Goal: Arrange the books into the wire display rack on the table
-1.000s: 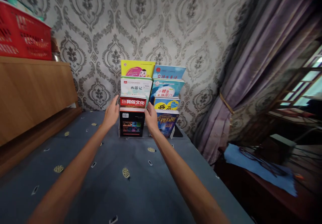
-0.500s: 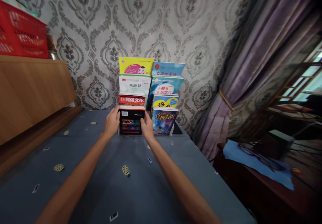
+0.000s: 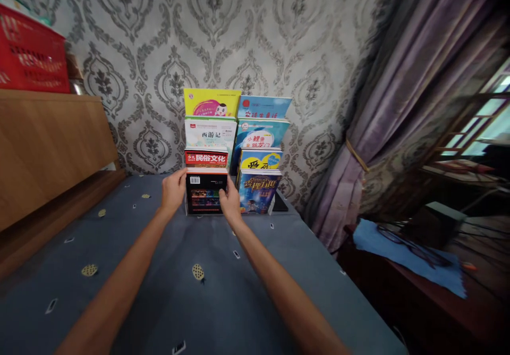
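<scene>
A black book (image 3: pixel 205 200) with a barcode and rows of small coloured pictures stands upright at the front of the left column of a tiered book display. My left hand (image 3: pixel 174 189) grips its left edge near the top, fingertips hidden behind it. At the right edge, my right hand (image 3: pixel 230 200) has its thumb on the cover and its fingers out of sight. Rising behind are a red book (image 3: pixel 206 158), a white book (image 3: pixel 211 133) and a yellow book (image 3: pixel 211 102). Beside my right hand, a dark blue book (image 3: pixel 258 193) fronts the right column.
More books, a yellow-and-blue book (image 3: pixel 261 159) and light blue books, fill the right column. Patterned dark cloth (image 3: pixel 239 302) covers the table. A wooden cabinet (image 3: pixel 51 148) with a red basket (image 3: pixel 34 52) stands left. A curtain (image 3: pixel 398 89) and glasses on blue cloth (image 3: pixel 370 238) are right.
The view has turned slightly, so the books and hands appear a little further left. Both hands keep their hold on the black book, which shows no clear movement within the display.
</scene>
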A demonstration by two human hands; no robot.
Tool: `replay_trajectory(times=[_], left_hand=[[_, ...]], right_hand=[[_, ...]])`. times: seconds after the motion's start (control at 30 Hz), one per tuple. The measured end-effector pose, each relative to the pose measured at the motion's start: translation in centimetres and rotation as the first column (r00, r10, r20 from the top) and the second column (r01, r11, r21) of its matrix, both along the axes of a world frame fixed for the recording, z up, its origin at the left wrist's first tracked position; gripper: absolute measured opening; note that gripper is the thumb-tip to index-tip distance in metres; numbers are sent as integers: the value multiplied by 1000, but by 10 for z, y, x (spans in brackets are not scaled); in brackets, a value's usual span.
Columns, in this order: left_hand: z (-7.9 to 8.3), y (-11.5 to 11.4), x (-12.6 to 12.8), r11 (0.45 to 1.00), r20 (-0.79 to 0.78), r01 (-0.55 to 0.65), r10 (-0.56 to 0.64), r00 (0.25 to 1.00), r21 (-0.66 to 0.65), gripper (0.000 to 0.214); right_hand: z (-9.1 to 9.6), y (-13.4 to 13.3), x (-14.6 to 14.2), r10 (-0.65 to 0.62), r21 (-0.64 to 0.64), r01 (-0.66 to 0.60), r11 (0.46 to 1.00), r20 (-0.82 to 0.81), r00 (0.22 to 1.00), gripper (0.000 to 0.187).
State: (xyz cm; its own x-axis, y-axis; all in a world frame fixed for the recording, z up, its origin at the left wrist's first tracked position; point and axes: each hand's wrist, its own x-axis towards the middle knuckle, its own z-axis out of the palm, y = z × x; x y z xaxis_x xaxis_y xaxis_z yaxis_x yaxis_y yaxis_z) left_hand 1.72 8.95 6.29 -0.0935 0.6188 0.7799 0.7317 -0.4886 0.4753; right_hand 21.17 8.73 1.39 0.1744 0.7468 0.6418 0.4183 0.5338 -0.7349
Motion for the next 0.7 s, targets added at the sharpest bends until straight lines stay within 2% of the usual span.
replay_trajectory(times=[0.07, 0.17, 0.27, 0.37, 0.5, 0.7], left_hand=[[2, -4, 1, 999, -53, -37, 38, 998, 27, 35], [7, -13, 8, 994, -180, -59, 75, 981, 92, 36], [12, -17, 21, 992, -323, 14, 27, 946, 124, 40], [10, -15, 33, 991, -411, 70, -16, 912, 116, 43], [-2, -7, 41, 990, -419, 78, -21, 908, 120, 44], [-16, 3, 47, 976, -357, 20, 60, 932, 216, 40]], right_hand=[[2, -4, 0, -45, 20, 45, 999, 45, 998, 64], [12, -13, -3, -147, 126, 125, 984, 182, 972, 66], [27, -22, -8, -189, 203, 119, 972, 373, 909, 63], [40, -28, -13, -177, 174, 99, 980, 520, 836, 63], [43, -30, -19, -186, 142, 127, 982, 583, 791, 63], [34, -22, -26, -258, 179, 188, 966, 568, 782, 54]])
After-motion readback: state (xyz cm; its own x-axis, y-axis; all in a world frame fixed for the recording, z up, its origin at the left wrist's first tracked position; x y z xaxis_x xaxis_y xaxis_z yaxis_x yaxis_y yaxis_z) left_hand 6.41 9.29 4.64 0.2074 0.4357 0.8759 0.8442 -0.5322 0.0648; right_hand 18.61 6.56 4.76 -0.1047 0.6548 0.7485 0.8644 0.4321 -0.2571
